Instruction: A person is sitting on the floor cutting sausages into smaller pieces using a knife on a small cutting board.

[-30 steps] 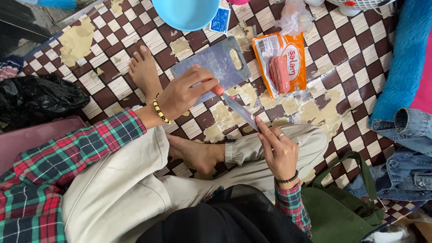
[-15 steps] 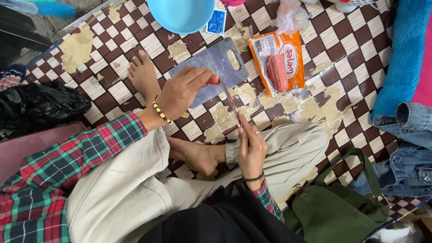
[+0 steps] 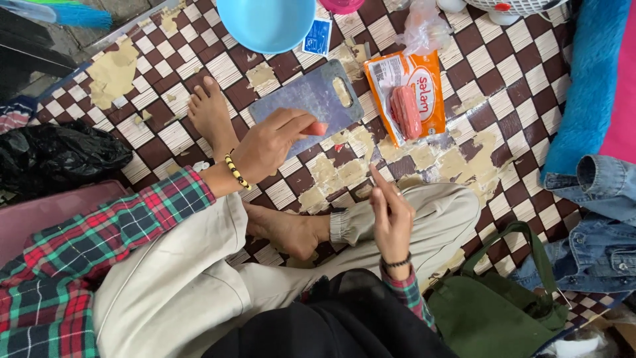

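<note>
My left hand (image 3: 271,142), with a plaid sleeve and a yellow-black bead bracelet, is shut on the red handle of a knife (image 3: 319,128), held over the near edge of a grey cutting board (image 3: 311,93) on the checkered floor. The thin blade runs down-right toward my right hand (image 3: 391,215). That hand's fingers and thumb are pressed together on the blade near its tip, above my folded leg. An open orange pack of pink sausages (image 3: 424,93) lies just right of the board.
A blue bowl (image 3: 285,23), a small blue packet (image 3: 318,36) and a clear plastic bag (image 3: 424,30) lie beyond the board. A black plastic bag (image 3: 59,156) is at left. At right are a green bag (image 3: 497,298), denim clothing (image 3: 596,219) and a blue fuzzy mat (image 3: 583,79).
My right hand has slid along the blade and now stands with its fingers upright by the tip. My left hand has kept the knife over the board.
</note>
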